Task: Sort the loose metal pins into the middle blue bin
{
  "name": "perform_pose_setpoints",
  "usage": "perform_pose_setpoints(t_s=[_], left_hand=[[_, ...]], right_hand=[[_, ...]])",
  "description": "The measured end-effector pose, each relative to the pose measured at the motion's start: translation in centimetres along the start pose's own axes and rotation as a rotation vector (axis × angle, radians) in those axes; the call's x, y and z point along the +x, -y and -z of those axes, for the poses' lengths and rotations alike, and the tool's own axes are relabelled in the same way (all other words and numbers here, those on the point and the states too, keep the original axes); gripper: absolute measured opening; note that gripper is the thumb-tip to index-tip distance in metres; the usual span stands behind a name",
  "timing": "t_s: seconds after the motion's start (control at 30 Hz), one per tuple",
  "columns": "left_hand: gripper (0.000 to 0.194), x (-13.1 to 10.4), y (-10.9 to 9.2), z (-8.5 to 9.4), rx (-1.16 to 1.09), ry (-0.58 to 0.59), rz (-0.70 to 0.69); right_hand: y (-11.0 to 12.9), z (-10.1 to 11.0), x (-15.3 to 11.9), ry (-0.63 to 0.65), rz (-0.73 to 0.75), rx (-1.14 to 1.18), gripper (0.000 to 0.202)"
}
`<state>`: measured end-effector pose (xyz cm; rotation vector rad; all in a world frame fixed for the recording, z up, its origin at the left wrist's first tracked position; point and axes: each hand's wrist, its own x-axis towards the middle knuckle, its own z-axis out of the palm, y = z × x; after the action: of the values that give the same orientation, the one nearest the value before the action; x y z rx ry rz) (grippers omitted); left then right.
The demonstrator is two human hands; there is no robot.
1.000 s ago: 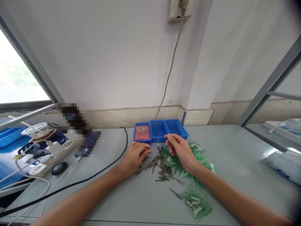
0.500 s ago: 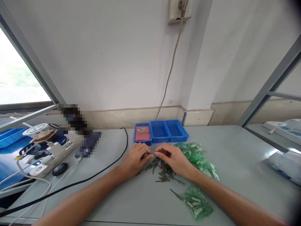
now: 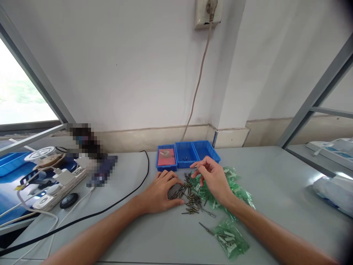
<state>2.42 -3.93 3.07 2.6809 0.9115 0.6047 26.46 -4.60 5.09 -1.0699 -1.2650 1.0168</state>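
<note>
My left hand [image 3: 161,192] rests at the left side of a loose pile of slim metal pins [image 3: 193,201], thumb and forefinger apart around its edge; no pin shows in its grip. Raised in front of the blue trays, my right hand [image 3: 213,177] pinches a small silvery metal part [image 3: 195,166] between thumb and forefinger. Its exact kind is too small to tell. Beneath and beside that hand lie green plastic bags [image 3: 238,191] of metal parts. The middle blue tray [image 3: 187,164] holds a few small dark pieces.
A left blue tray [image 3: 157,162] holds a red sheet with a small clear bag on it. The right blue tray [image 3: 209,152] adjoins the middle one. Another green bag [image 3: 231,239] and a single pin [image 3: 206,228] lie nearer me. A black cable [image 3: 110,204] crosses the left side.
My hands have parted from their meeting point above the pile. The left has lowered and spread beside the pins; the right has moved right and up with the small metal part.
</note>
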Motion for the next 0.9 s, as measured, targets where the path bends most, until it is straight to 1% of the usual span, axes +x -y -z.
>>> perform_pose_setpoints(t_s=[0.17, 0.4, 0.63, 0.9], left_hand=[[0.026, 0.0, 0.2, -0.2, -0.006, 0.007, 0.021], [0.016, 0.1, 0.3, -0.4, -0.006, -0.005, 0.042], [0.012, 0.2, 1.0, -1.0, 0.007, -0.045, 0.036], [0.02, 0.2, 1.4, -1.5, 0.035, -0.077, 0.023]], right_hand=[[0.0, 0.1, 0.1, -0.032, -0.032, 0.051, 0.019], [-0.8, 0.1, 0.4, -0.048, -0.048, 0.047, 0.029], [-1.1, 0.1, 0.4, -0.028, -0.039, 0.028, 0.036], [-0.9, 0.2, 0.5, -0.033, -0.031, 0.022, 0.039]])
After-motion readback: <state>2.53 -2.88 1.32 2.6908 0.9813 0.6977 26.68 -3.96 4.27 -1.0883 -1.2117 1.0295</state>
